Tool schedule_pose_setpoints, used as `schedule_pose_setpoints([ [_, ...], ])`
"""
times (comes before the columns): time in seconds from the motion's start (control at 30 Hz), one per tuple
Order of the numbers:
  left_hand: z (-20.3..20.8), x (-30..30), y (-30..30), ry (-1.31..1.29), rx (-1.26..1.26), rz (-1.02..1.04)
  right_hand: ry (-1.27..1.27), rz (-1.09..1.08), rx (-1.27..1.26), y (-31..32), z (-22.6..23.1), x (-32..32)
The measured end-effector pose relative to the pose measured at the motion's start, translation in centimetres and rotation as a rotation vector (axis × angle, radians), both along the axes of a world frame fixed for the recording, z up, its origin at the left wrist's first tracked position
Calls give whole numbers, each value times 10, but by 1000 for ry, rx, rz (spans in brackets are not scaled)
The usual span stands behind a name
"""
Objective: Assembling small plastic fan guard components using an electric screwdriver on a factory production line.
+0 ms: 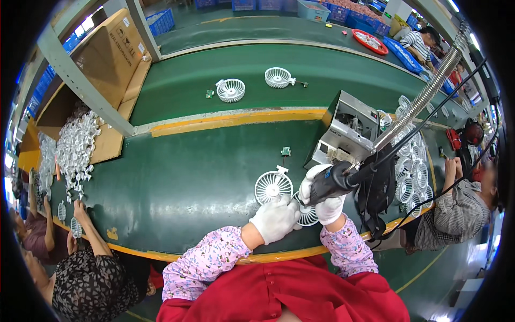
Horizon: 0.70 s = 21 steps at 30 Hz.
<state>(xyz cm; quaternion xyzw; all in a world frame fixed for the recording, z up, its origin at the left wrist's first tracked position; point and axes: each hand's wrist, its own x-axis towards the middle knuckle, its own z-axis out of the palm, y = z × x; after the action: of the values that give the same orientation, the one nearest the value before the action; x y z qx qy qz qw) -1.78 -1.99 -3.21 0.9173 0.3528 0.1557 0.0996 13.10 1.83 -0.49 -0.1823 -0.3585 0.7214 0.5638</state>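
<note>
Fan cage, a ring of slim white ribs, sits between our hands on the smooth green tabletop: our left hand pinches its rim, apparently to steady it, while our right hand wraps a bulky dark power screwdriver above, likely for firm control. Just beyond our left hand lies a second cage, its small green circuit board set apart, perhaps to keep it clear.

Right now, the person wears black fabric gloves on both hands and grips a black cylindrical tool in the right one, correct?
Not quite: in the head view, the fabric gloves on the left hand and right hand are white, not black. The right hand does grip the black cylindrical tool.
</note>
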Motion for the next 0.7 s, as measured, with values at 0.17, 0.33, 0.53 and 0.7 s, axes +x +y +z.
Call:
schedule_pose_setpoints([
  [0.17, 5, -2, 3, 75, 103, -19, -20, -187, 213, 7, 18, 4],
  [0.33, 20, -1, -20, 14, 2, 271, -242, -538, 461, 46, 64, 31],
  [0.53, 18, 2, -26, 78, -96, 336, -300, -553, 350, 50, 53, 32],
  [0.7, 9, 2, -23, -37, -23, 310, -283, -414, 298, 18, 41, 1],
])
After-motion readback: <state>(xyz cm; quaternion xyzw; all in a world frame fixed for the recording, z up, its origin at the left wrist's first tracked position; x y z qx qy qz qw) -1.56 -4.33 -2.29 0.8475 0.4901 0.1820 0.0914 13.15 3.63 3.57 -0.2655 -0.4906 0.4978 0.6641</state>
